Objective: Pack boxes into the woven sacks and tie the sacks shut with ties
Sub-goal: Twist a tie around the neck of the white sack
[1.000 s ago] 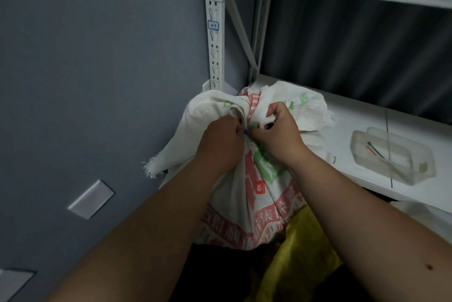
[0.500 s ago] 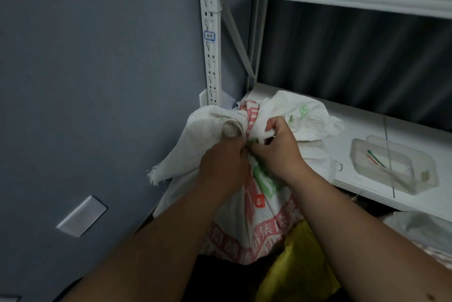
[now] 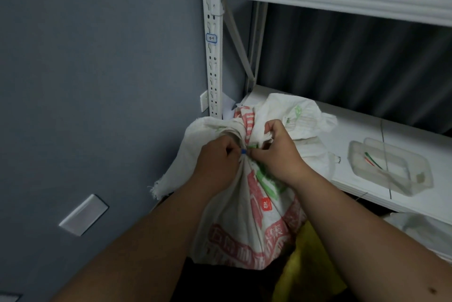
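Both hands at the gathered neck of a white woven sack (image 3: 247,223) with red and green print. The sack stands against the front edge of a white shelf (image 3: 362,130), its loose mouth fanned out above the neck and resting partly on the shelf board. Left hand (image 3: 217,164) curled round the bunched neck from the left, fingers closed on the fabric. Right hand (image 3: 276,154) closed on the neck from the right, thumb and fingers pinching cloth just above the cinch. Between the two hands, a small blue tie (image 3: 243,151) shows at the neck, touching both sets of fingertips; which hand holds it cannot be told. A bit of green beside it may be print or another tie, unclear. On the shelf to the right, well apart from the sack, a clear plastic tray (image 3: 391,167) with a few green and red ties lying in it. Yellow material (image 3: 305,267) below the sack, near the right forearm. Grey wall (image 3: 97,81) on the left.
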